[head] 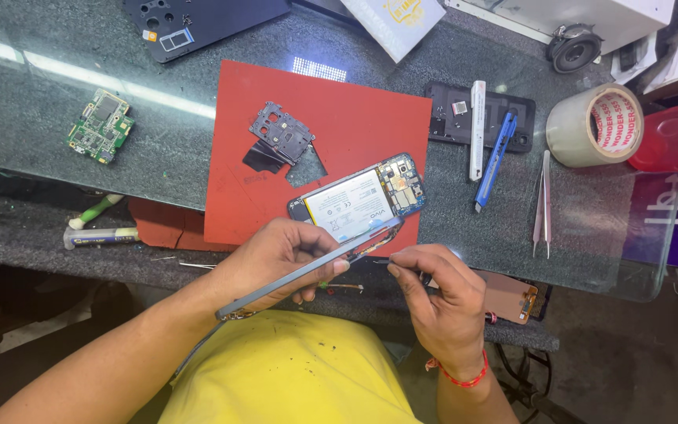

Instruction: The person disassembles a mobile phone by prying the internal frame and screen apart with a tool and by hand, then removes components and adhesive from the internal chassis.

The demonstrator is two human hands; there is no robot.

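Clearly, the person holds an opened phone (359,206) edge-up over the red mat (339,118), so its battery and small boards face away from the body. The left hand (276,259) is closed around the lower half of the frame, thumb on top, fingers underneath. The long axis of the phone runs from low left, near the yellow shirt (292,369), up to the right toward the mat. The right hand (441,302) is pinched on a thin tool (380,261), whose tip touches the near edge of the frame; I cannot tell what kind of tool it is. So the working spot lies between both hands, nearer to the right one. On the glass table (158,149) lie a black shield plate (282,132), a green circuit board (101,126), a blue cutter (496,161), tweezers (543,204) and a tape roll (594,126), well apart from the hands.
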